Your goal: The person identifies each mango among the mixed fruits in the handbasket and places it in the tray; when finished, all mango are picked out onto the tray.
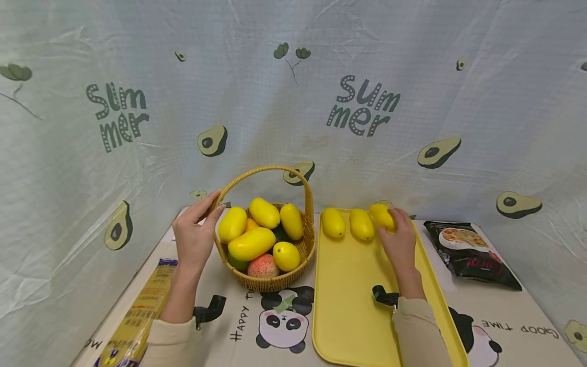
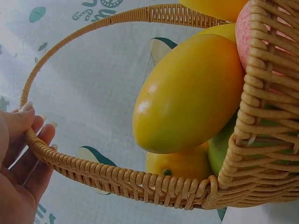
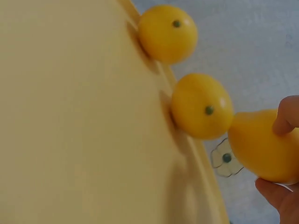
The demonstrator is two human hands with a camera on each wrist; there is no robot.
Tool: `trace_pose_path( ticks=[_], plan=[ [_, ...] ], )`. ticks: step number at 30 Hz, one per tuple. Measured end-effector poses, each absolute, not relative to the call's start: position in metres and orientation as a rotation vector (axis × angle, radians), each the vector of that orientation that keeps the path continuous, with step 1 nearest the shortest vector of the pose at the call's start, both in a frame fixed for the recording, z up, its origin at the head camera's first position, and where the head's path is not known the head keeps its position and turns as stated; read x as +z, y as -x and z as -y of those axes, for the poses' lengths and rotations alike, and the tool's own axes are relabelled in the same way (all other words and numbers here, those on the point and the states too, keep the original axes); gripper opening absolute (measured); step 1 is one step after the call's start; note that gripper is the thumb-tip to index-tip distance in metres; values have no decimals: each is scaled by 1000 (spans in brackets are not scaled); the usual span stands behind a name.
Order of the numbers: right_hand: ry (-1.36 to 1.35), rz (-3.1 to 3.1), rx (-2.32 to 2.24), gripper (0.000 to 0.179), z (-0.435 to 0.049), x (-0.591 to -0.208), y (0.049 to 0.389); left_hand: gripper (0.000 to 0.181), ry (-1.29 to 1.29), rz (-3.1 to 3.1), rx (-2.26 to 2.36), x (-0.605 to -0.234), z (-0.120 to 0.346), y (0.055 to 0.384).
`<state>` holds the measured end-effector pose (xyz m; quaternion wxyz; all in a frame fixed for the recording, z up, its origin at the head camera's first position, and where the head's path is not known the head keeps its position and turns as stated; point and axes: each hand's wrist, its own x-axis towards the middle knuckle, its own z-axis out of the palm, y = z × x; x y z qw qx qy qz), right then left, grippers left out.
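My left hand (image 1: 194, 237) grips the arched handle (image 2: 93, 166) of a wicker basket (image 1: 275, 283), thumb on one side and fingers on the other. Several yellow mangoes (image 1: 252, 243) are heaped in the basket with a peach (image 1: 263, 266); a green fruit and an orange one are partly hidden below. To the right lies a yellow tray (image 1: 353, 295). At its far right corner my right hand (image 1: 401, 244) holds a mango (image 3: 261, 144) between thumb and fingers. Two more mangoes (image 1: 333, 223) (image 1: 362, 225) lie along the tray's far edge, left of that hand.
A long yellow noodle packet (image 1: 142, 311) lies at the left, partly behind the left forearm. Right of the tray is a black food bag (image 1: 472, 255). A printed curtain (image 1: 275, 102) hangs close behind the basket and tray. The tablecloth has a panda print (image 1: 284, 326).
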<state>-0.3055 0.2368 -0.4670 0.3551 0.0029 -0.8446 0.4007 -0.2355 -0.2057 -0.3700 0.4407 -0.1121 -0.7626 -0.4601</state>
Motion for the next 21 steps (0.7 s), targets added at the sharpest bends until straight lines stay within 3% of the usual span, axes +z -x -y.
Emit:
trace_pose_path(
  ticks=[21],
  plan=[
    [33, 2553, 1070, 55, -247, -492, 314, 38, 284, 1891, -1140, -371, 205, 237]
  ],
)
